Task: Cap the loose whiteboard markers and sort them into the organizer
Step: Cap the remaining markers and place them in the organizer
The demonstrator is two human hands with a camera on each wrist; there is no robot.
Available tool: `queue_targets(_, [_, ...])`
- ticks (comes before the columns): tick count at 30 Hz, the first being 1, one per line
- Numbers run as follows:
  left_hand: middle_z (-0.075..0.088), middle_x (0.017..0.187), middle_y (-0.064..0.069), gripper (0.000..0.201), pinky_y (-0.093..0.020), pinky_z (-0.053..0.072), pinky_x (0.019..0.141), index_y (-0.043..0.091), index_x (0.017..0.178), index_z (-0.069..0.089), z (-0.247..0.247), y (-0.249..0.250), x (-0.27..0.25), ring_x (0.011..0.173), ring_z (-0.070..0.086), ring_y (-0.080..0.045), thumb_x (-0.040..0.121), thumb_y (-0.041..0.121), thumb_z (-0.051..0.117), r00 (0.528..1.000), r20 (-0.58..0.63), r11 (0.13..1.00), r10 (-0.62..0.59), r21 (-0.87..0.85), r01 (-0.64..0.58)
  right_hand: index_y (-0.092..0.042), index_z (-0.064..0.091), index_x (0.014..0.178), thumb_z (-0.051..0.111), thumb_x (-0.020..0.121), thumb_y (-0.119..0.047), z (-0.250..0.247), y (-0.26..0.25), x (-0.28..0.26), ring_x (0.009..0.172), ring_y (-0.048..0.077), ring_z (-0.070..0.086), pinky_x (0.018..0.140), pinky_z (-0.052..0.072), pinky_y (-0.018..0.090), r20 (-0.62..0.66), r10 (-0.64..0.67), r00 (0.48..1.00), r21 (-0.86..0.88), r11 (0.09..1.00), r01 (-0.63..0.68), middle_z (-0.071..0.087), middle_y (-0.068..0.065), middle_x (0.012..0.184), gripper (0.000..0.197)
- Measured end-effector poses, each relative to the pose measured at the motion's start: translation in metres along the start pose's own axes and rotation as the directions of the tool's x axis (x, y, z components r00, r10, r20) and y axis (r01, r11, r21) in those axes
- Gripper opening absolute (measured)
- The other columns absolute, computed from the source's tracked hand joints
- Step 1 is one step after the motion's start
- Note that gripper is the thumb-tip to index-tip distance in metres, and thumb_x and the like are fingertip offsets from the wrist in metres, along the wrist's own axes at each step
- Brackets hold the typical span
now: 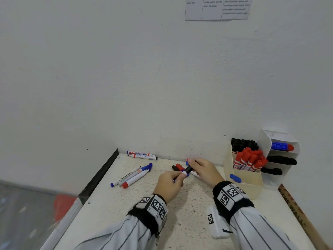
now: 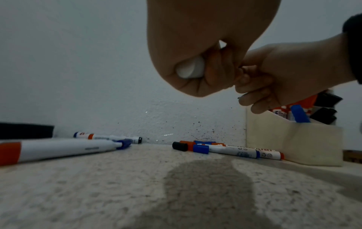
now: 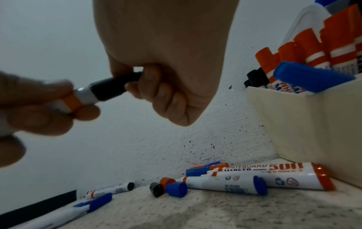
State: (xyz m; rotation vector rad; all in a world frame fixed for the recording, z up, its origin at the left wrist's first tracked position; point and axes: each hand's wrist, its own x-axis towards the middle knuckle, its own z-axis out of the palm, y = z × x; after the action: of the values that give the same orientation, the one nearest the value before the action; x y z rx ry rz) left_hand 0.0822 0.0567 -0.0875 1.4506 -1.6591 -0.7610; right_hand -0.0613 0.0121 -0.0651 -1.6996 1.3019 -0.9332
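Observation:
My left hand (image 1: 177, 177) grips a white whiteboard marker (image 1: 184, 173) just above the table; its white butt end (image 2: 190, 68) shows in the left wrist view. My right hand (image 1: 193, 166) pinches the black cap (image 3: 115, 86), which sits on the marker's tip end. Below the hands lie loose black, red and blue caps (image 3: 168, 186) and two markers (image 3: 245, 178). More loose markers lie at the left (image 1: 133, 175) and by the wall (image 1: 142, 155). The cream organizer box (image 1: 241, 189) at the right holds red, black and one blue marker.
A white tiered holder (image 1: 281, 141) with blue and black markers stands behind the cream box. A small white device with a tag (image 1: 216, 222) lies near my right forearm. A wooden ruler (image 1: 297, 213) runs along the right edge and a black strip (image 1: 100, 174) along the left.

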Motion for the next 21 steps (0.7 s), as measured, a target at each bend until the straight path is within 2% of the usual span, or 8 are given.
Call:
queue_targets(4, [0.049,0.057,0.005,0.024,-0.012,0.032,0.05,0.022,0.074,0.06,0.002,0.006,0.0,0.05,0.041,-0.004,0.096,0.024,0.049,0.999,0.027,0.999,0.022,-0.036,-0.021,0.013,0.06,0.089,0.047,0.095,-0.032,0.003,0.003,-0.002,0.063,0.029,0.041,0.062,0.037,0.034,-0.081,0.021,0.997,0.006,1.0,-0.021,0.045,0.018,0.064,0.047])
queue_targets(6, [0.049,0.057,0.004,0.026,-0.013,0.033,0.044,0.023,0.074,0.061,0.004,0.009,-0.001,0.042,0.039,-0.002,0.097,0.024,0.047,0.997,0.066,0.989,-0.051,-0.135,0.059,0.003,0.058,0.075,0.046,0.095,-0.034,0.006,0.003,-0.005,0.059,0.02,0.04,0.06,0.033,0.031,-0.076,0.039,0.996,0.036,0.999,-0.036,0.042,0.009,0.062,0.044])
queue_targets(9, [0.047,0.057,0.003,0.029,-0.016,0.024,0.034,0.018,0.076,0.061,0.005,0.016,-0.003,0.032,0.03,-0.005,0.098,0.027,0.045,0.975,0.149,0.933,-0.167,-0.297,0.205,-0.013,0.048,0.064,0.044,0.096,-0.033,0.005,0.003,-0.007,0.049,0.008,0.032,0.054,0.027,0.026,-0.077,0.05,0.996,0.091,0.995,-0.043,0.034,-0.004,0.053,0.037])
queue_targets(13, [0.05,0.055,0.005,0.03,-0.013,0.035,0.048,0.025,0.07,0.06,0.01,0.014,-0.004,0.039,0.041,0.0,0.097,0.025,0.047,0.997,0.058,0.988,-0.041,-0.146,0.049,-0.012,0.051,0.06,0.045,0.096,-0.032,0.002,0.006,-0.011,0.05,0.009,0.035,0.057,0.028,0.026,-0.079,0.037,0.996,0.063,0.998,-0.032,0.036,0.0,0.051,0.042])
queue_targets(16, [0.049,0.055,0.006,0.028,-0.009,0.036,0.05,0.022,0.072,0.062,0.015,0.011,-0.005,0.044,0.042,0.001,0.096,0.024,0.048,1.0,0.007,0.987,0.004,-0.16,-0.003,0.007,0.062,0.081,0.045,0.096,-0.034,-0.002,0.005,-0.011,0.062,0.023,0.046,0.065,0.037,0.033,-0.051,-0.027,0.998,-0.015,1.0,0.026,0.049,0.02,0.064,0.046])
queue_targets(17, [0.05,0.057,0.006,0.027,-0.009,0.036,0.05,0.018,0.076,0.064,0.016,0.012,-0.004,0.043,0.043,0.002,0.096,0.025,0.047,1.0,0.011,0.985,-0.007,-0.175,0.008,0.007,0.06,0.08,0.046,0.096,-0.034,-0.004,0.004,-0.011,0.062,0.025,0.046,0.065,0.039,0.035,-0.05,-0.045,0.998,-0.033,0.999,0.043,0.05,0.018,0.064,0.046])
queue_targets(19, [0.056,0.063,0.004,0.029,-0.014,0.038,0.05,0.014,0.084,0.067,0.017,0.014,-0.001,0.045,0.044,0.002,0.097,0.029,0.046,0.997,0.056,0.968,-0.051,-0.241,0.063,0.0,0.057,0.074,0.049,0.094,-0.034,-0.01,0.003,-0.01,0.057,0.018,0.041,0.059,0.035,0.03,-0.052,-0.071,0.996,-0.07,0.995,0.067,0.045,0.005,0.059,0.04])
queue_targets(21, [0.062,0.075,0.001,0.038,-0.018,0.041,0.059,0.017,0.087,0.068,0.018,0.016,0.001,0.06,0.052,-0.006,0.099,0.035,0.037,0.989,0.105,0.956,-0.099,-0.266,0.124,-0.004,0.056,0.074,0.054,0.092,-0.031,-0.019,0.002,-0.011,0.056,0.015,0.042,0.057,0.035,0.028,-0.074,-0.112,0.991,-0.083,0.991,0.106,0.049,0.005,0.062,0.032])
